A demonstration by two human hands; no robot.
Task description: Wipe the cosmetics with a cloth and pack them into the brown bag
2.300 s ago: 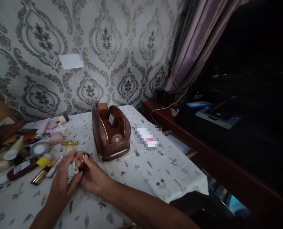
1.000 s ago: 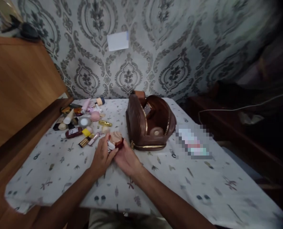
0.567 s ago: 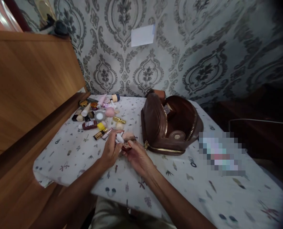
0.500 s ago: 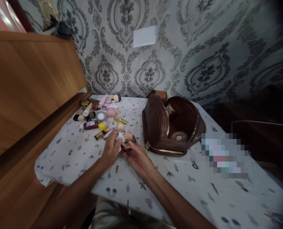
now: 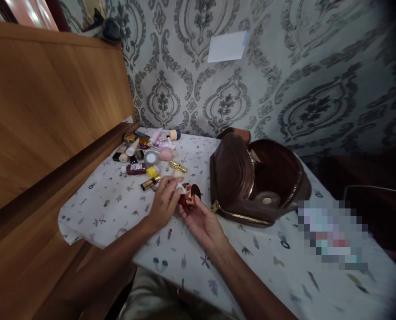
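The compact [image 5: 189, 195] looks to be at a wiping step: the left hand [image 5: 164, 202] pinches a white cloth [image 5: 181, 188] close to it, the right hand [image 5: 203, 222] holds it, left of the brown bag [image 5: 232, 171]; the next move calls for a steady right-hand grip.

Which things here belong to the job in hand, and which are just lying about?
In use:
white wad, left hand
shiny reddish container, right hand

Apparently lying about:
open brown bag
gold tube
dark red bottle
pink rounded item

The left hand [image 5: 166, 201] and right hand [image 5: 203, 223], both curled, nearly meet, forearms [image 5: 246, 280] slanting inward from below.
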